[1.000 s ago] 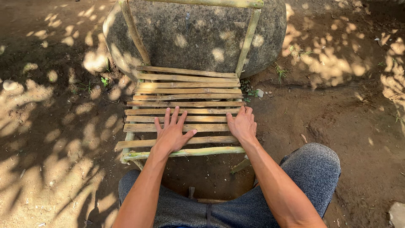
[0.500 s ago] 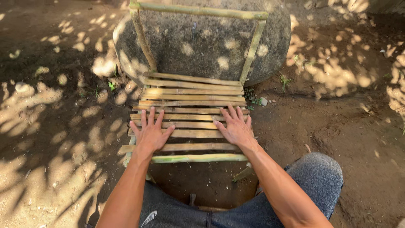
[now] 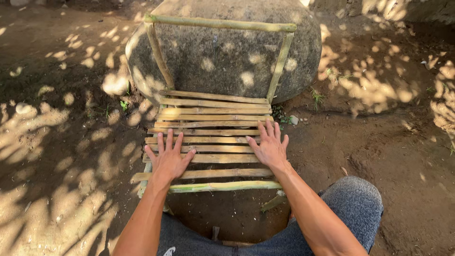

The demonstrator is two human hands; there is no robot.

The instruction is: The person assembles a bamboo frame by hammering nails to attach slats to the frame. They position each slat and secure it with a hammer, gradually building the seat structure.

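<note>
Plainly pressing flat, fingers spread and gripping nothing: left hand (image 3: pixel 168 160) and right hand (image 3: pixel 271 148) atop the pale split-bamboo slatted seat (image 3: pixel 211 137), propped against the big grey rounded boulder (image 3: pixel 222 52). Could slide or crack thin slats if pushed unevenly.

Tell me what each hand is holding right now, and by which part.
Nothing is gripped. The left hand and right hand lie flat, fingers spread, palms down on the slats of the bamboo seat.

boulder (image 3: pixel 222 57) behind | dirt ground (image 3: pixel 388 142), dappled | white stone (image 3: pixel 115 85) left | grass tuft (image 3: pixel 316 97) right
</note>
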